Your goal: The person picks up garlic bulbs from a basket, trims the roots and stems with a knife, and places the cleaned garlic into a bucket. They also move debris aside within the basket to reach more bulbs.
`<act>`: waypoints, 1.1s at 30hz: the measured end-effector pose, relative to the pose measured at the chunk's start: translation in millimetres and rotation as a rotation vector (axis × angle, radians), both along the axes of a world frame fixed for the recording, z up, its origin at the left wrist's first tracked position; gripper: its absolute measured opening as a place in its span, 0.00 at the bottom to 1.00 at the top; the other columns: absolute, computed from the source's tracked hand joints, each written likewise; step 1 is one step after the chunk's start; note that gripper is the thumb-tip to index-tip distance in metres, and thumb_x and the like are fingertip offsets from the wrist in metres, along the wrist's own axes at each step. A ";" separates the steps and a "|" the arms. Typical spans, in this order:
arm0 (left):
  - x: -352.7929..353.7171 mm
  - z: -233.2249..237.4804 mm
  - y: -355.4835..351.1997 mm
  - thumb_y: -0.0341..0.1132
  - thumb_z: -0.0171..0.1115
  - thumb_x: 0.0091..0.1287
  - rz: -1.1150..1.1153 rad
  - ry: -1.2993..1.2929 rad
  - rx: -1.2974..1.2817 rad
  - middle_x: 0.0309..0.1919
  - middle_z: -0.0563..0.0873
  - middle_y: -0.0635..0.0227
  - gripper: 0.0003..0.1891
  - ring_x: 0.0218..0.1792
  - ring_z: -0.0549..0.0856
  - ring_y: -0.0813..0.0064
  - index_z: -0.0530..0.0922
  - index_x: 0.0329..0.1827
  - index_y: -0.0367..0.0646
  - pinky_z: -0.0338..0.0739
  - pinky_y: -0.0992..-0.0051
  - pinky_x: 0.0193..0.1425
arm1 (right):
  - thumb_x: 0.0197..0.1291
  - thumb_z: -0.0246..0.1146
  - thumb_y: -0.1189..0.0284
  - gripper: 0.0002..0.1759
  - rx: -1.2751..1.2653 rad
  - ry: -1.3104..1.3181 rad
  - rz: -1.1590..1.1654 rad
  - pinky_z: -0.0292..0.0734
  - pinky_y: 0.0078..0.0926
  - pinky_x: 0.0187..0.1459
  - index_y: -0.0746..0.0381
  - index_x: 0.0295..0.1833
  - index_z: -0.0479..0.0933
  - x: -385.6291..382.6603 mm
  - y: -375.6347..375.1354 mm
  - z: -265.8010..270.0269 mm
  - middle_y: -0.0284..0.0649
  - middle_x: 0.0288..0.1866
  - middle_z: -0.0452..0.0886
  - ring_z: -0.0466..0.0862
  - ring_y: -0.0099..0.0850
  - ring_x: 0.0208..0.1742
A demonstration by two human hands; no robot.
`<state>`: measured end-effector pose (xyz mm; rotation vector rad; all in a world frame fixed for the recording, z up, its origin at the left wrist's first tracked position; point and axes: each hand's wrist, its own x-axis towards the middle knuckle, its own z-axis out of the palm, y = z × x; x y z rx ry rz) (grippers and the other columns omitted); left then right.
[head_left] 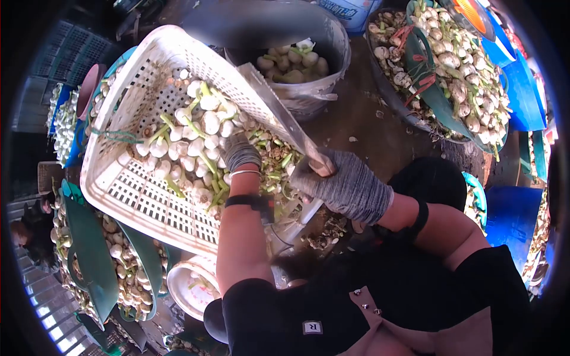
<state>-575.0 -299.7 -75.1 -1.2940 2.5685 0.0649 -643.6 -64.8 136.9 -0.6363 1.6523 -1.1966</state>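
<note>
My left hand (241, 154), in a grey knit glove, reaches into a white plastic basket (133, 77). It touches the heap of garlic bulbs (190, 145) with green stems; its fingertips are hidden among them, so its grip does not show. My right hand (347, 185), gloved too, is closed round the wooden handle of a knife (279, 110). The long blade points up and left, across the basket's near right side. Garlic trimmings and cut stem pieces (276, 154) lie between my hands at the basket's open end.
Behind the blade stands a grey bucket (309, 92) with garlic bulbs inside. Large tubs of garlic (460, 77) stand at upper right, with more garlic (127, 267) in a green container at lower left. A white bucket (178, 291) is below the basket; blue barrels (513, 219) are at right.
</note>
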 end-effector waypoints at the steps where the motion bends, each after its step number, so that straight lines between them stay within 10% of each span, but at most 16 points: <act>1: -6.9 -8.7 -7.1 0.44 0.52 0.68 0.000 -0.087 0.025 0.69 0.69 0.68 0.26 0.71 0.64 0.67 0.66 0.70 0.54 0.55 0.54 0.74 | 0.63 0.64 0.65 0.11 -0.162 0.151 0.041 0.75 0.20 0.33 0.63 0.43 0.80 -0.6 3.3 -13.9 0.33 0.27 0.82 0.80 0.19 0.29; 3: -14.4 -25.0 -11.5 0.46 0.53 0.68 -0.003 -0.179 0.051 0.71 0.66 0.68 0.28 0.73 0.62 0.66 0.64 0.72 0.54 0.51 0.52 0.75 | 0.63 0.65 0.67 0.10 -0.465 0.620 0.163 0.76 0.21 0.37 0.63 0.43 0.80 -8.8 5.3 -27.3 0.34 0.28 0.83 0.81 0.20 0.31; 7: -2.8 -33.2 4.5 0.49 0.54 0.67 0.069 -0.135 0.035 0.75 0.60 0.68 0.32 0.76 0.54 0.67 0.60 0.75 0.55 0.39 0.48 0.77 | 0.63 0.65 0.67 0.10 -0.417 0.605 0.128 0.77 0.21 0.38 0.64 0.43 0.79 -11.6 8.2 -30.2 0.34 0.30 0.83 0.81 0.19 0.32; 9: 5.7 21.7 22.8 0.51 0.51 0.68 0.004 -0.111 0.138 0.73 0.63 0.63 0.32 0.75 0.58 0.65 0.61 0.74 0.52 0.41 0.49 0.77 | 0.61 0.66 0.64 0.13 -0.238 0.018 -0.009 0.77 0.26 0.38 0.62 0.42 0.79 -9.8 10.1 -37.8 0.37 0.29 0.82 0.82 0.24 0.32; 12: 58.2 -59.2 0.5 0.47 0.46 0.71 0.058 0.363 0.514 0.69 0.68 0.58 0.26 0.71 0.65 0.59 0.67 0.70 0.50 0.50 0.53 0.76 | 0.59 0.67 0.59 0.16 -0.103 0.280 0.161 0.77 0.31 0.39 0.61 0.41 0.78 -8.1 5.5 -37.6 0.43 0.29 0.80 0.82 0.34 0.31; 13: 82.0 -149.7 -18.5 0.43 0.44 0.72 -0.651 0.093 -0.114 0.63 0.75 0.53 0.21 0.66 0.70 0.54 0.73 0.63 0.45 0.58 0.59 0.73 | 0.59 0.67 0.59 0.16 -0.106 0.278 0.166 0.77 0.31 0.39 0.61 0.41 0.78 -5.8 6.4 -44.2 0.43 0.29 0.80 0.82 0.34 0.31; 18: 106.0 27.4 58.7 0.40 0.49 0.71 -0.440 0.005 0.238 0.56 0.79 0.54 0.17 0.61 0.75 0.59 0.78 0.56 0.42 0.63 0.62 0.70 | 0.59 0.64 0.55 0.17 -0.067 0.686 0.422 0.77 0.40 0.38 0.59 0.38 0.76 9.7 -3.0 -58.8 0.47 0.28 0.80 0.82 0.46 0.32; 21: 118.3 117.9 97.5 0.38 0.58 0.68 -0.073 0.836 0.566 0.53 0.82 0.54 0.16 0.58 0.77 0.58 0.79 0.54 0.41 0.67 0.62 0.65 | 0.58 0.63 0.55 0.17 0.265 0.636 0.528 0.77 0.41 0.37 0.60 0.36 0.75 9.5 -12.5 -47.9 0.47 0.27 0.80 0.83 0.46 0.32; 29: 162.7 122.3 137.2 0.34 0.64 0.65 0.334 1.499 0.971 0.50 0.83 0.54 0.18 0.50 0.80 0.56 0.77 0.54 0.33 0.71 0.65 0.58 | 0.54 0.63 0.51 0.22 0.103 0.794 0.644 0.77 0.42 0.41 0.61 0.39 0.79 43.4 6.7 -51.6 0.50 0.29 0.82 0.83 0.48 0.34; 32: 199.4 82.1 114.9 0.29 0.65 0.63 -0.386 0.616 0.070 0.42 0.84 0.61 0.12 0.43 0.81 0.70 0.80 0.49 0.34 0.74 0.73 0.52 | 0.55 0.63 0.51 0.22 -0.065 0.808 0.571 0.78 0.41 0.41 0.61 0.39 0.79 50.4 11.2 -56.4 0.50 0.30 0.82 0.83 0.48 0.34; 33: 192.8 118.4 128.0 0.29 0.64 0.64 -0.230 0.855 0.355 0.39 0.83 0.61 0.09 0.41 0.81 0.71 0.82 0.46 0.36 0.75 0.71 0.49 | 0.55 0.63 0.51 0.22 -0.068 0.789 0.524 0.78 0.41 0.41 0.61 0.39 0.79 53.7 13.1 -63.2 0.50 0.30 0.82 0.83 0.47 0.33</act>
